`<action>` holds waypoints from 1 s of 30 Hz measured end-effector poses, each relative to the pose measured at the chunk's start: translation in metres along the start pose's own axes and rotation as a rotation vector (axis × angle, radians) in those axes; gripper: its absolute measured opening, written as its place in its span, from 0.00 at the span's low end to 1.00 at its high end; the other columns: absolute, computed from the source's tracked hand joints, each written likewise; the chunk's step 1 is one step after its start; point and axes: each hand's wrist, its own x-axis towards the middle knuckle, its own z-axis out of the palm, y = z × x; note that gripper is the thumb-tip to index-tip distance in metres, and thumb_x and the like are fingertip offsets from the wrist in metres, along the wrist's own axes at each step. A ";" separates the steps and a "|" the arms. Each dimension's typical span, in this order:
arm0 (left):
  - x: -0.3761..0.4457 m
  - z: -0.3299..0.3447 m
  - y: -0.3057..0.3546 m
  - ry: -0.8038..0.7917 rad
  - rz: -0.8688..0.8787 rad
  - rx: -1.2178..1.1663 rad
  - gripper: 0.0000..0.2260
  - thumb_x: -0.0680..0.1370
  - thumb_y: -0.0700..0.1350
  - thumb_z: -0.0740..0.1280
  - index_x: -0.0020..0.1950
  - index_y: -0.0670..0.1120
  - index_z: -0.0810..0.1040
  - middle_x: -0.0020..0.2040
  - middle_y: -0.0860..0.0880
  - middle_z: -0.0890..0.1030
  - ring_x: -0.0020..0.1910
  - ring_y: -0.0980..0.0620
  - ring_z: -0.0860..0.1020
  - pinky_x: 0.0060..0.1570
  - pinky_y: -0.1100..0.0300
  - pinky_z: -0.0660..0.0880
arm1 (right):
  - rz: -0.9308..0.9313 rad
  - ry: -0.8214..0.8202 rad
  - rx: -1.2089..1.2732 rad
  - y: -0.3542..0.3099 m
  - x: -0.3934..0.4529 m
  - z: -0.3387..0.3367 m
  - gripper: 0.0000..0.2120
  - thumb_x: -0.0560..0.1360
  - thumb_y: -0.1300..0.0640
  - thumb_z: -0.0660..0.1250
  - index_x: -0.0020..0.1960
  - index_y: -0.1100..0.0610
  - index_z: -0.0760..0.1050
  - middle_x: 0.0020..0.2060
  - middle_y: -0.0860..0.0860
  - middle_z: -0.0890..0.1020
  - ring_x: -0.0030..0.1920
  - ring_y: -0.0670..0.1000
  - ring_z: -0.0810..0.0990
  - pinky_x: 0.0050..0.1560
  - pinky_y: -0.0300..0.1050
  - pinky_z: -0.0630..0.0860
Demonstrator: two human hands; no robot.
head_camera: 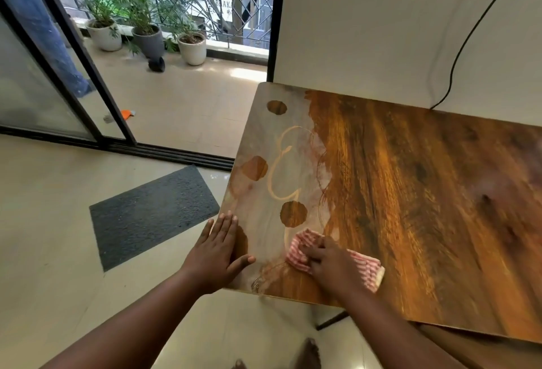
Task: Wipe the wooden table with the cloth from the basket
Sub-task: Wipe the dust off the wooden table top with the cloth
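Note:
The wooden table [410,192] fills the right half of the view; its left end looks dusty grey with clean round patches and a traced curl. A red-and-white striped cloth [363,266] lies on the table near its front left corner. My right hand [331,263] presses down on the cloth with fingers bent over it. My left hand [218,248] lies flat with straight fingers on the table's left edge. No basket is in view.
A dark doormat [152,213] lies on the tiled floor left of the table. A sliding glass door [58,81] opens onto a balcony with potted plants [192,46]. A black cable [469,37] hangs down the white wall behind the table. My feet show at the bottom.

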 end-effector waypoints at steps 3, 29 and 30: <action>0.006 0.002 0.013 0.001 0.042 0.026 0.46 0.70 0.75 0.36 0.76 0.43 0.34 0.77 0.46 0.35 0.75 0.50 0.32 0.71 0.57 0.28 | -0.143 -0.027 -0.065 -0.021 -0.017 0.025 0.17 0.76 0.50 0.62 0.64 0.38 0.73 0.66 0.44 0.70 0.61 0.51 0.66 0.57 0.45 0.63; 0.047 -0.018 0.065 -0.052 -0.055 0.093 0.43 0.69 0.76 0.33 0.73 0.48 0.29 0.74 0.48 0.30 0.72 0.51 0.27 0.60 0.63 0.17 | -0.055 -0.072 -0.017 0.094 0.059 -0.050 0.18 0.76 0.55 0.62 0.63 0.39 0.74 0.69 0.46 0.69 0.64 0.50 0.70 0.62 0.46 0.69; 0.049 -0.021 0.066 -0.054 -0.061 0.104 0.44 0.69 0.76 0.32 0.73 0.48 0.29 0.74 0.49 0.30 0.71 0.52 0.26 0.59 0.63 0.17 | -0.037 -0.063 -0.051 0.088 0.075 -0.054 0.18 0.76 0.55 0.62 0.64 0.40 0.73 0.70 0.48 0.69 0.65 0.52 0.70 0.62 0.48 0.68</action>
